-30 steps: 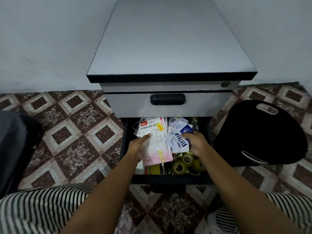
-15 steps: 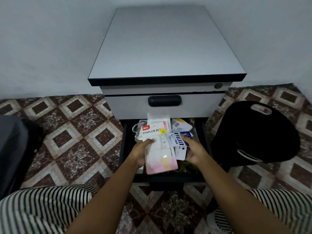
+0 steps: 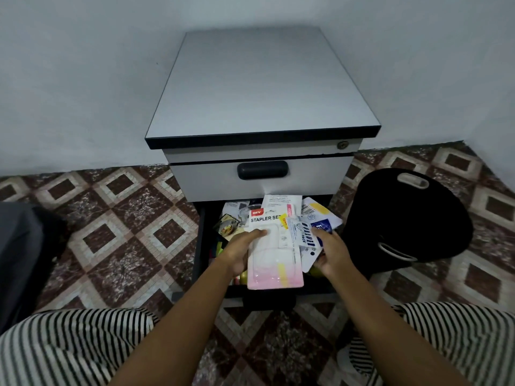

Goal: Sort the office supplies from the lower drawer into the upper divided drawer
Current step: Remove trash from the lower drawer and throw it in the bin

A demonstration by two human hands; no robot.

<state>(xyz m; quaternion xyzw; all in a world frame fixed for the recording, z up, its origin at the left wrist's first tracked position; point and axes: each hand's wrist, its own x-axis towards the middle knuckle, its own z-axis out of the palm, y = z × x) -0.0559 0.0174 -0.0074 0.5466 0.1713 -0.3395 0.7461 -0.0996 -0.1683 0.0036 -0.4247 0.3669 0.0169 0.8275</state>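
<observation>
- Packaging fills both your hands: your left hand (image 3: pixel 239 253) grips the pink-and-white "STAPLER SET" blister card (image 3: pixel 274 260), thumb on top, over the open black lower drawer (image 3: pixel 201 246).
- Your right hand (image 3: pixel 332 253) pinches a fan of white-and-blue paper packets (image 3: pixel 306 240) touching the card's right edge.
- The grey upper drawer (image 3: pixel 211 179) above is closed.
- A round black bag (image 3: pixel 404 218) lies just right of the cabinet.

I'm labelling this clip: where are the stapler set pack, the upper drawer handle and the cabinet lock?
stapler set pack (image 3: pixel 276 252), head view, card middle
upper drawer handle (image 3: pixel 262 169), head view, its middle
cabinet lock (image 3: pixel 342 145), head view, its round face
</observation>
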